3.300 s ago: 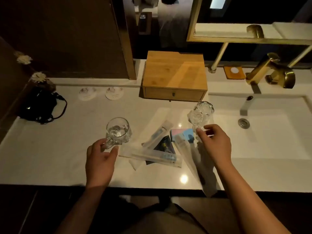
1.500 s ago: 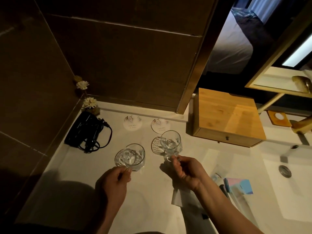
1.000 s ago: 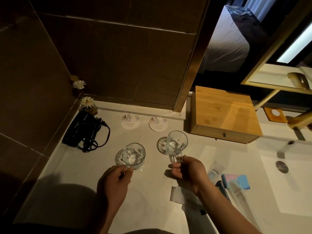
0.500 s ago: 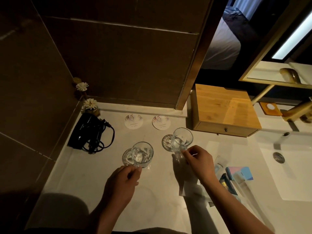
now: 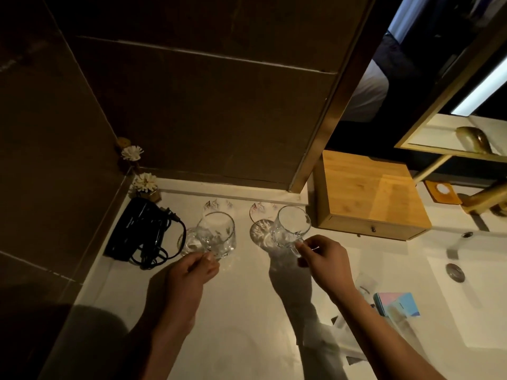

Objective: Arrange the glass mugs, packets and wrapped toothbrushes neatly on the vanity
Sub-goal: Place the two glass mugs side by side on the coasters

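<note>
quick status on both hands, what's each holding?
Left hand: closed on the left glass mug.
Right hand: closed on the right glass mug handle.

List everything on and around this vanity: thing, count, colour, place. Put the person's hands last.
glass mugs: 2, clear, one held in each hand near the back of the counter
paper coasters: 2, white, printed, by the back ledge behind the mugs
cable bundle: 1, black, far left of the counter
flower decorations: 2, white, back left corner
wooden drawer box: 1, light wood, right of the mugs
soap dish: 1, orange-brown, behind the sink
faucet: 1, gold, right edge
sink: 1, white, right
packets and wrapped toothbrushes: loose pile, blue-pink and clear, front right; count unclear
hands: 2, left hand on the left mug, right hand on the right mug
</note>
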The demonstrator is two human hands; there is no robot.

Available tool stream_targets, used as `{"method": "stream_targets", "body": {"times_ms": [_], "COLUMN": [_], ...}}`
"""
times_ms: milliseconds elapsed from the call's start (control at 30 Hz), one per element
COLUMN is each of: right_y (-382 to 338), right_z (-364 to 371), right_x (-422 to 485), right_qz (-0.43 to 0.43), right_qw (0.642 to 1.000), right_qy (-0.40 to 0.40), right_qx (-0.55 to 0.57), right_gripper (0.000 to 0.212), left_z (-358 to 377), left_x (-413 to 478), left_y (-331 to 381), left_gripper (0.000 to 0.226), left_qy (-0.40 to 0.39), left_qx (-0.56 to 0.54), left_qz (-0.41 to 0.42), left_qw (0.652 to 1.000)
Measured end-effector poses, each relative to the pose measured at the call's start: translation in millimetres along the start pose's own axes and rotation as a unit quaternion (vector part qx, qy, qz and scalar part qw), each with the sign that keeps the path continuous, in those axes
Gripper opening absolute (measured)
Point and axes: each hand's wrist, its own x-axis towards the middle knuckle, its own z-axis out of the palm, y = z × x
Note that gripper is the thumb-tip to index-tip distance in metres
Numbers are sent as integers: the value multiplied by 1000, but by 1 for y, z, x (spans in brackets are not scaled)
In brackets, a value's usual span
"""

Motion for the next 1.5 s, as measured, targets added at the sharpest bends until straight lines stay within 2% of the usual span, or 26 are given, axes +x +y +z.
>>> {"method": "stream_targets", "body": {"times_ms": [300,767,1133,1200,1267,1300,1433,1500], "right_y": [-31,-35,-31,-32,-33,-33,-31,-30], "right_z": [31,47,49,50,53,54,62,66], "right_x": [40,54,58,58,58,58,58,57], "right_qz": [0,33,38,36,35,34,25,22], "right_qw": [999,998,997,997,997,997,997,997], "right_qy": [-16,4,17,20,25,27,45,57], "right_qx": [41,62,68,67,66,65,56,46], "right_gripper": [19,21,22,22,22,21,20,19], "left_z": [17,41,37,34,27,20,-11,-17], "left_x": [66,96,97,97,95,93,89,88], "left_y": [21,17,4,3,-1,-6,-44,-60], "left_gripper": [18,18,12,18,28,29,33,35], "left_qy": [11,44,32,22,28,41,25,15], "left_qx": [-33,-37,25,65,167,239,476,515], "left_qz": [20,20,60,71,111,148,296,323], "left_qw": [999,998,997,995,979,959,828,794]}}
